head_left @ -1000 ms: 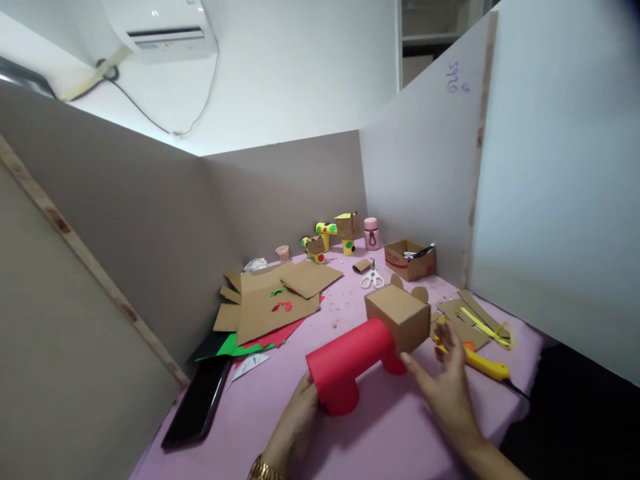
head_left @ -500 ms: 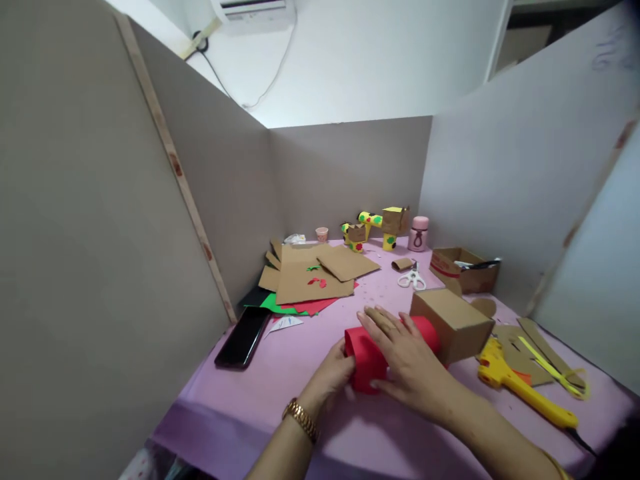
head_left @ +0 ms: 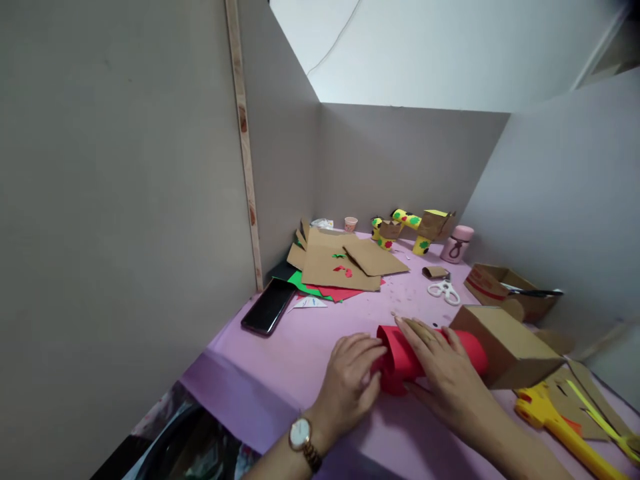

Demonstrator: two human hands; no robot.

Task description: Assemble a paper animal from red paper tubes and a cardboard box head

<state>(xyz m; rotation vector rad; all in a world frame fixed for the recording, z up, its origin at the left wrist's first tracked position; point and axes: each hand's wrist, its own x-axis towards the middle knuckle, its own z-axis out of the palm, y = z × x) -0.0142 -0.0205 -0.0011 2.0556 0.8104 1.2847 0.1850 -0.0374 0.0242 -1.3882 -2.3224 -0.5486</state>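
A red paper tube (head_left: 396, 355) lies on the pink table, its far end against a cardboard box (head_left: 507, 343). My right hand (head_left: 445, 370) is laid over the tube, with its fingers across the top and its thumb low on the near side, gripping it. At the tube's left opening, my left hand (head_left: 351, 375) has its fingers curled at the rim, and the fingertips are partly hidden by the paper. A wristwatch (head_left: 301, 435) is on my left wrist. Right of the box lies a yellow glue gun (head_left: 555, 423).
Left, a phone (head_left: 269, 307) lies by stacked cardboard sheets (head_left: 325, 270). White-handled scissors (head_left: 444, 291) and a small open box (head_left: 493, 283) stand beyond the tube. Dotted yellow figures (head_left: 407, 220) and a pink bottle (head_left: 457, 245) are at the back. Partitions (head_left: 410, 160) enclose the table.
My left hand has turned over so its back and the watch face show, its fingers now curled at the tube's opening. My right hand stays on the tube. The view has swung left and down.
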